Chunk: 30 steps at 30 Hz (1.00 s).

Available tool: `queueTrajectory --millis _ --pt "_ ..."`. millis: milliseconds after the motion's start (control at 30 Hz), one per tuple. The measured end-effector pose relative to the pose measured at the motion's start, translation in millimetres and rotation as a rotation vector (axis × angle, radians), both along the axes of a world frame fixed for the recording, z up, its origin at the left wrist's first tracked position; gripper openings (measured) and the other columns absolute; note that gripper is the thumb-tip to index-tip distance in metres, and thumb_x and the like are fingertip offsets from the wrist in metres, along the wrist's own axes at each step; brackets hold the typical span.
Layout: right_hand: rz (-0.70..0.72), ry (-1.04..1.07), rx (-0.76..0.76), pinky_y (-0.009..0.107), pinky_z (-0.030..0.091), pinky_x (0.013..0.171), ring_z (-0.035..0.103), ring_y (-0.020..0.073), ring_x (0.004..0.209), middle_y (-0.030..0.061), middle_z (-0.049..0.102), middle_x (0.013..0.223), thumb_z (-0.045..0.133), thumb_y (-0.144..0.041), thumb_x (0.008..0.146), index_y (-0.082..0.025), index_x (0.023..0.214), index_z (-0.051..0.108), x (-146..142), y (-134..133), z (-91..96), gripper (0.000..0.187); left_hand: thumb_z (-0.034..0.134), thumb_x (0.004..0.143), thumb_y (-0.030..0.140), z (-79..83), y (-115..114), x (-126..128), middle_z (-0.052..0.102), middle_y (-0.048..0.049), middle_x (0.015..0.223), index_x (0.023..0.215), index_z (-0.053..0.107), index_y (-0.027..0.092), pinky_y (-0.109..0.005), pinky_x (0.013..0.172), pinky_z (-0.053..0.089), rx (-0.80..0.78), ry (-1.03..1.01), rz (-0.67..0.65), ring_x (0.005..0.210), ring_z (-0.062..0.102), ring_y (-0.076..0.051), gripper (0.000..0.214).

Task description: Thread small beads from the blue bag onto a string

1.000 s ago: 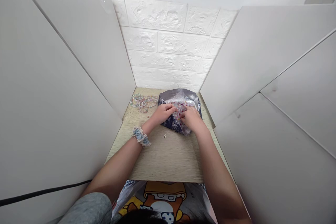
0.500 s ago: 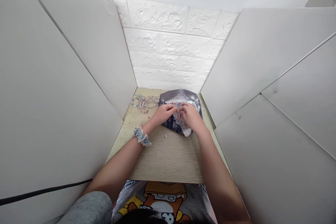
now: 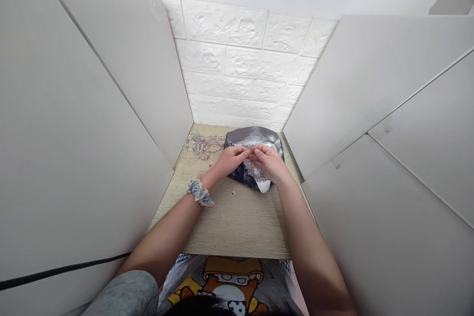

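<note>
A dark blue patterned bag with a silver lining (image 3: 244, 174) lies open at the far end of a narrow wooden table (image 3: 237, 222), with small coloured beads inside. Both hands hover over its mouth. My left hand (image 3: 230, 159), with a blue scrunchie (image 3: 199, 192) on its wrist, is closed in a pinch. My right hand (image 3: 269, 162) is also pinched, fingertips meeting the left ones. What they pinch is too small to make out.
Strings of coloured beads (image 3: 202, 143) lie at the table's far left corner. A single loose bead (image 3: 233, 191) rests near my left wrist. White panels wall in both sides, with a white brick-pattern wall behind. A black cable (image 3: 62, 270) runs low on the left.
My right hand lifted from the beads in the bag and moved up and left until its fingertips met those of my left hand. The left hand barely moved.
</note>
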State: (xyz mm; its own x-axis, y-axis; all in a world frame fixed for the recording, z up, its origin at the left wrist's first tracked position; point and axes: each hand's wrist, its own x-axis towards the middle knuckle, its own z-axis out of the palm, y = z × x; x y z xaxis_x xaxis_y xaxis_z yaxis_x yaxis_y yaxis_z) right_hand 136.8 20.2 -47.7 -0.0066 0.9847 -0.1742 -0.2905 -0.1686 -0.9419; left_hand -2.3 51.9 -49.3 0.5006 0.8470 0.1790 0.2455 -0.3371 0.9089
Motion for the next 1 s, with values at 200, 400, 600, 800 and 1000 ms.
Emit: queueTrajectory --millis 200,400,600,800,1000 --pt "-0.014 0.093 -0.054 0.022 0.047 0.072 0.060 0.0073 0.062 -0.0012 0.063 0.066 0.058 -0.016 0.072 -0.017 0.072 0.052 -0.1 -1.6 3.1 0.006 0.045 0.077 0.043 -0.5 1.1 -0.7 0.043 0.0029 0.058 0.064 0.053 0.013 -0.021 0.055 0.030 0.001 0.013 0.007 0.057 0.038 -0.008 0.034" --pt "-0.011 0.133 -0.061 0.020 0.048 0.066 0.061 0.0075 0.061 -0.0007 0.064 0.067 0.054 -0.013 0.075 -0.017 0.074 0.051 -0.8 -1.7 2.8 0.005 0.045 0.076 0.042 -2.3 2.3 -1.3 0.043 0.0028 0.058 0.062 0.053 0.013 -0.021 0.054 0.030 0.030 0.041 0.036 0.057 0.038 -0.008 0.034" --pt "-0.017 0.135 -0.050 0.019 0.049 0.066 0.062 0.0076 0.063 -0.0004 0.064 0.068 0.054 -0.011 0.075 -0.017 0.075 0.052 0.4 -1.5 0.4 0.006 0.044 0.077 0.042 -2.7 2.3 -2.0 0.047 0.0024 0.060 0.065 0.055 0.014 -0.021 0.054 0.030 0.038 0.046 0.035 0.058 0.040 -0.009 0.033" --pt "-0.010 0.137 -0.040 0.021 0.050 0.066 0.062 0.0092 0.064 0.0004 0.064 0.069 0.055 -0.014 0.075 -0.017 0.076 0.051 0.5 -0.4 -1.9 0.006 0.044 0.077 0.041 -2.6 2.4 -2.6 0.048 0.0024 0.060 0.064 0.055 0.014 -0.021 0.054 0.031 0.038 0.051 0.036 0.057 0.041 -0.008 0.032" --pt "-0.020 0.128 -0.040 0.021 0.050 0.066 0.062 0.0089 0.064 0.0008 0.065 0.070 0.056 -0.014 0.074 -0.017 0.076 0.052 0.4 -0.2 -1.7 0.006 0.044 0.076 0.038 -3.3 3.5 -2.6 0.047 0.0026 0.059 0.063 0.054 0.014 -0.021 0.054 0.031 0.048 0.059 0.046 0.057 0.040 -0.008 0.030"
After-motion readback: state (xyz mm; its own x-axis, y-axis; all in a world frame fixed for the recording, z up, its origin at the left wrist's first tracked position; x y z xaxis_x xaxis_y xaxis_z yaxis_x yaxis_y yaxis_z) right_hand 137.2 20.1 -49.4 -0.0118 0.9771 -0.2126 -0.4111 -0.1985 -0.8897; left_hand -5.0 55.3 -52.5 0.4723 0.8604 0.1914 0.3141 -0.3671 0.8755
